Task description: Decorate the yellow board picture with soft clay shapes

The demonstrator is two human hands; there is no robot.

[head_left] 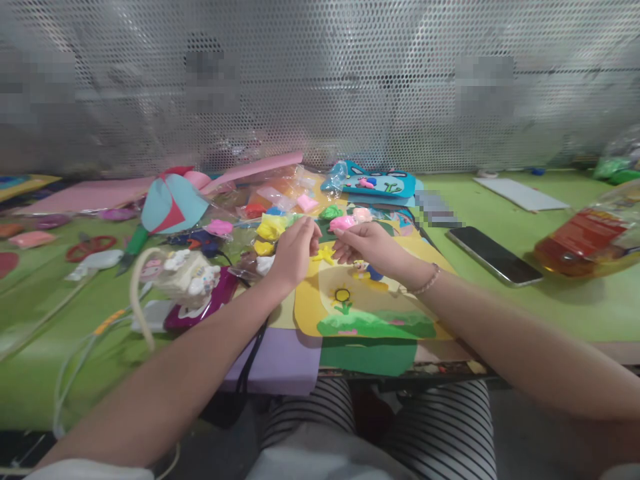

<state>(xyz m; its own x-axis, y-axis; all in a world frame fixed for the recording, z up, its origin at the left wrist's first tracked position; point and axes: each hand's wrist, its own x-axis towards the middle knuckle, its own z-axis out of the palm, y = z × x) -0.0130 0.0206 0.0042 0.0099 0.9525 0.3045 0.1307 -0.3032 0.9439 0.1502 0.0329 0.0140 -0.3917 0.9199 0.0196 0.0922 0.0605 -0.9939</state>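
My left hand [294, 252] and my right hand [364, 244] hover close together over a yellow felt picture board [360, 303] with a green hill and a small sunflower. Both hands have their fingers curled into a pinch. Between them lies a small yellow star-shaped clay piece [325, 253]; I cannot tell whether either hand grips it. A pink clay lump [343, 223] lies just above my right fingers. Bags of coloured clay [273, 227] are scattered beyond my left hand.
A phone [493, 255] lies to the right on the green table [575, 300]. A plastic bag with red print [595, 240] lies far right. Red scissors [90, 248], a blue-and-red paper fan [173, 203], a white purse [187, 277] and a purple block [285, 360] are on the left.
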